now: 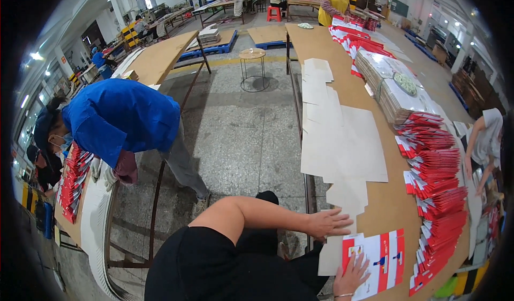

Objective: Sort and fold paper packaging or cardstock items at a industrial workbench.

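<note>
My left hand (328,224) lies palm down with fingers spread at the near end of a row of overlapping plain pale card blanks (342,146). Below it, my right hand (351,275) rests flat on a red and white printed card sheet (383,263), fingers stretched out and a bracelet at the wrist. A plain pale flap (330,255) sticks out at the printed sheet's left side. Neither hand grips anything. Along the right side of the brown table (388,207) runs a long row of folded red and white card pieces (436,186).
Farther up the table stand bundled card stacks (383,79) with a green-and-white dish (405,84) on top. A co-worker in blue (126,116) bends over another table at left. Other people work behind and at the right edge. A round stool (252,60) stands in the aisle.
</note>
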A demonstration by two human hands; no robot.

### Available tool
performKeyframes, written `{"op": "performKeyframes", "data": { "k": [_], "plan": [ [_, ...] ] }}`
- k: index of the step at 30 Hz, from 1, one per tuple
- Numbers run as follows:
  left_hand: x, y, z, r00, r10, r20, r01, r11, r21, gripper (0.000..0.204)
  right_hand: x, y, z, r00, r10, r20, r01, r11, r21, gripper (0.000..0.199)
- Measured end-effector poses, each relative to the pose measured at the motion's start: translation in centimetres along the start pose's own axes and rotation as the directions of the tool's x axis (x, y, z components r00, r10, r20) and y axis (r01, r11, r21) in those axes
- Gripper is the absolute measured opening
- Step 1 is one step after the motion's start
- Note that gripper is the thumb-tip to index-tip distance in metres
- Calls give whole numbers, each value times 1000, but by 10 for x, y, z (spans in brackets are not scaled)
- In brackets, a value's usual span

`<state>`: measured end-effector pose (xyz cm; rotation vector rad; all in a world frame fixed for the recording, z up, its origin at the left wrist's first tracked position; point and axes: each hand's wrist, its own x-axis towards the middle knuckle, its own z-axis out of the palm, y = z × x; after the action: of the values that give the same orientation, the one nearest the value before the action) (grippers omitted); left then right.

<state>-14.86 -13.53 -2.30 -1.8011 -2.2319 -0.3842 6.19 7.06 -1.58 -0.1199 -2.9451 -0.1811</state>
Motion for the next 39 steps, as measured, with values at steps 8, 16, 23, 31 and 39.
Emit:
{"op": "performKeyframes", "data": {
  "k": [8,16,23,31,39],
  "plan": [
    [106,1,-2,712,319,626,-164,942,-294,26,-61,46,-37,985,57,-164,-6,955,296,61],
    [161,-14,43,797,142,588,64,947,-316,53,-25,41,-51,996,-89,15,85,984,155,49],
    [35,25,-10,955,280,98,-268,956,-118,28,-32,35,-39,987,160,17,-155,917,367,54],
    [20,-90,-12,990,-35,-137,-43,850,-525,47,-35,36,-31,996,79,47,-92,858,506,62],
    [61,-10,15,468,-734,492,111,-504,-857,81,-17,35,-35,996,85,10,-78,847,527,58]
  ]
}}
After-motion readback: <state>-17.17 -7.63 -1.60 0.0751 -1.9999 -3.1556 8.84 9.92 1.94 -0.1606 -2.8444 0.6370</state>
